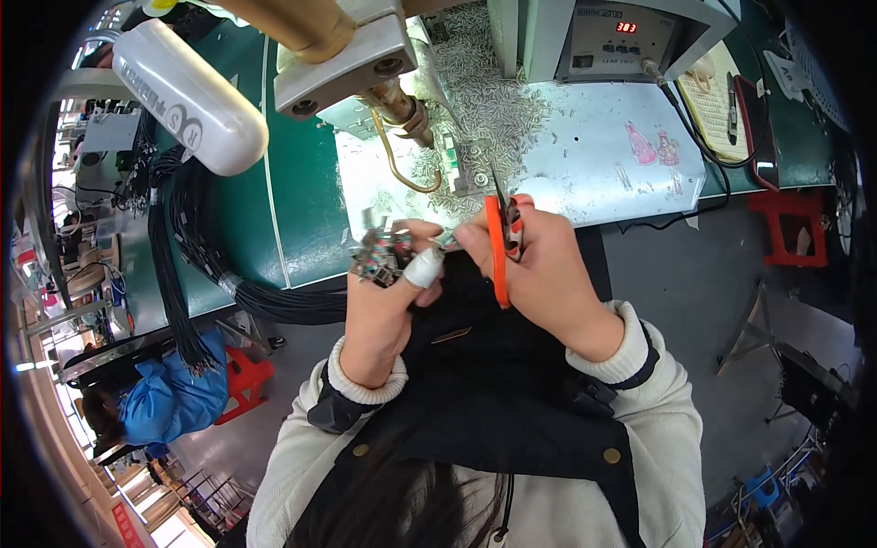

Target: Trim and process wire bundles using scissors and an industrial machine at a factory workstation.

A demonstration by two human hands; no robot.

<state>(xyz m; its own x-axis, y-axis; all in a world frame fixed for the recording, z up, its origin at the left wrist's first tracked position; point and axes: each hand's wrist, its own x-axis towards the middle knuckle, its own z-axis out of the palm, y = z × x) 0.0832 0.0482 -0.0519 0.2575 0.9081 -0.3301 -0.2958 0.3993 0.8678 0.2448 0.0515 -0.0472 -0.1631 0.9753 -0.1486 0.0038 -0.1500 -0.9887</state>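
My left hand [379,306] is closed around a bunch of small metal-and-coloured electronic parts [373,256], perhaps wire-end connectors. White tape [422,268] wraps its thumb. My right hand [557,274] holds orange-handled scissors [498,251], the dark blades pointing up and away from me. Its thumb and fingertip meet the left fingers at a tiny piece too small to name. Just beyond the hands is a small metal fixture [472,179] below the brass-coloured tip of a machine head [402,114].
Loose metal pins [484,73] cover much of the metal work plate [585,173]. A control box [621,41] with a red display stands behind. Bundled black cables [196,247] lie on the green table at left. Notepad [722,114], pen and phone are at right. A person in blue [178,393] sits at left.
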